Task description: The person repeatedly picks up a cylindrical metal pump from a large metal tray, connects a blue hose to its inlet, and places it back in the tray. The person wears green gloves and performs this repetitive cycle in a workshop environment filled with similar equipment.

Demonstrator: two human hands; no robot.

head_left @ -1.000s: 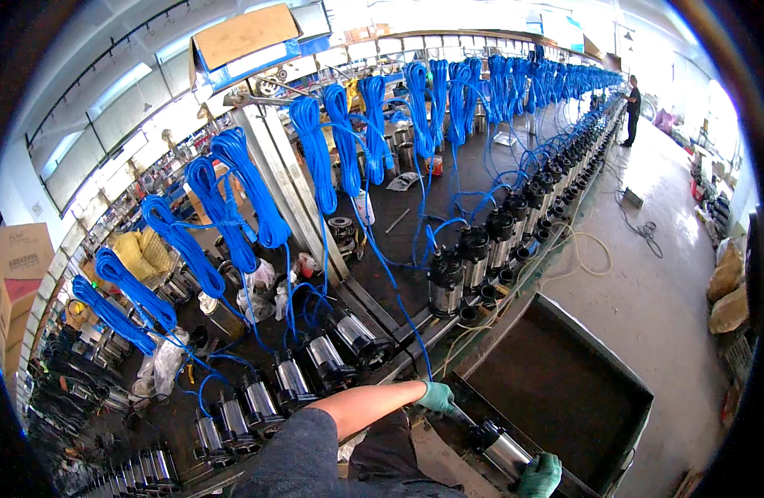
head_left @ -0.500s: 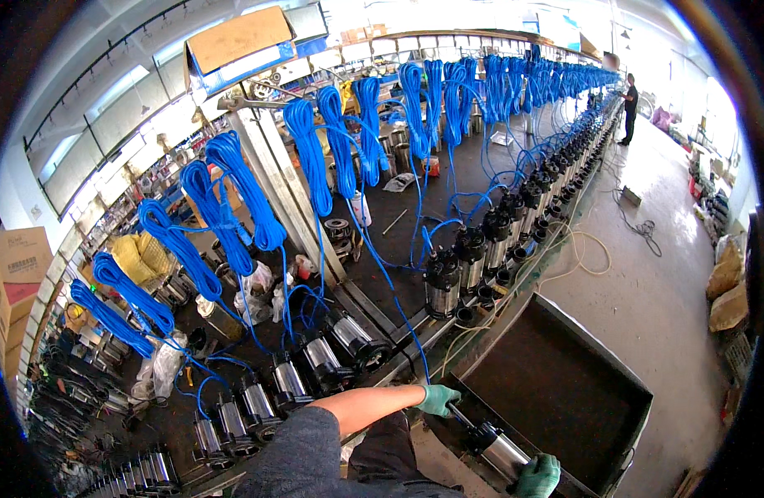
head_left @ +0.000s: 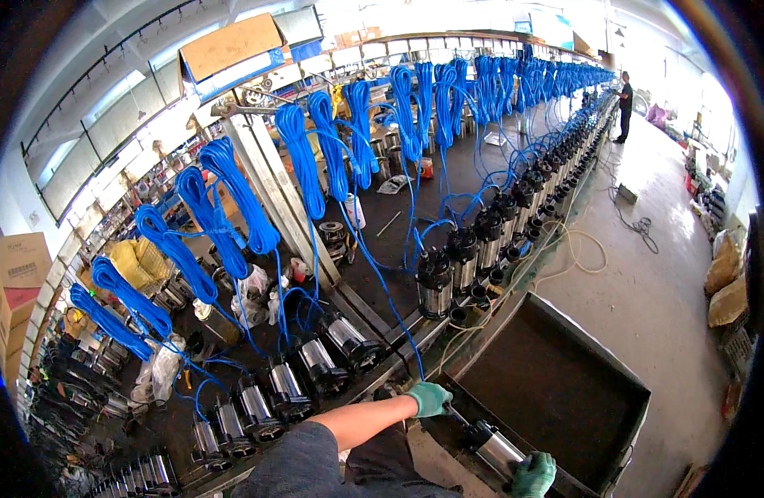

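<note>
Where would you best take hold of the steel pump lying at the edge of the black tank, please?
Grip the pump at both ends of its smooth steel barrel, coming from above. It lies on its side at the tank edge, so the round body is exposed. The right hand already sits on one end; the left hand is near the other.

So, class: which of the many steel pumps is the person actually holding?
The pump lying in the dark tank, right hand on it; all others stand or lie on the line.

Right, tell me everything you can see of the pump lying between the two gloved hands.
The pump is a short cylinder with a shiny steel-looking body and a black cap. It lies on its side at the near edge of the dark tank. The right hand, in a green glove, grips its lower end; the left hand, also gloved, sits by its upper end.
</note>
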